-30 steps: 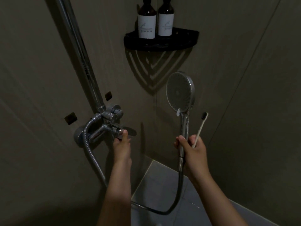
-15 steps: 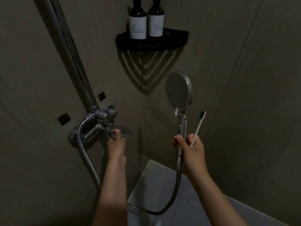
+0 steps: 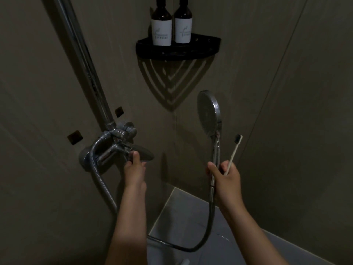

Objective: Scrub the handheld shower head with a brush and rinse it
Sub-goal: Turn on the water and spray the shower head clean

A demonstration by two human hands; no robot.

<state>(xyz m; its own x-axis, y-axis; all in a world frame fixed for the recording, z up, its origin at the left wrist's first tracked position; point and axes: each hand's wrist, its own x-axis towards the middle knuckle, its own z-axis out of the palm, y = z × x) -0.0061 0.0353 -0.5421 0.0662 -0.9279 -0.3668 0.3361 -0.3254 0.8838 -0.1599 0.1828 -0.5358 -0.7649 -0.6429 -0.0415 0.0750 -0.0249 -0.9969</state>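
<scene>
In a dim tiled shower corner, a person's left hand (image 3: 134,167) reaches to the wall-mounted mixer tap (image 3: 114,148), thumb pressed on top of its flat lever (image 3: 144,153) and the other fingers tucked under or behind it, so whether they pinch the lever cannot be told. The right hand (image 3: 226,180) is closed around the chrome handle of the handheld shower head (image 3: 208,111), which stands upright out in the open, well clear of the tap, its spray face angled toward the left wall; the same fist also clamps a toothbrush-style brush (image 3: 236,150), bristles up, just beside the handle. The metal hose (image 3: 202,240) loops down from the handle toward the floor and back to the tap. No water is visible from the head, so the step in hand looks to be working the lever for water. To do it well, the lever likely wants a slow, small lift rather than a jerk, with the spray face tipped down toward the floor (image 3: 191,217) and away from the body first. Above, two labelled bottles (image 3: 172,23) stand side by side at the back of the black corner shelf (image 3: 177,49).
</scene>
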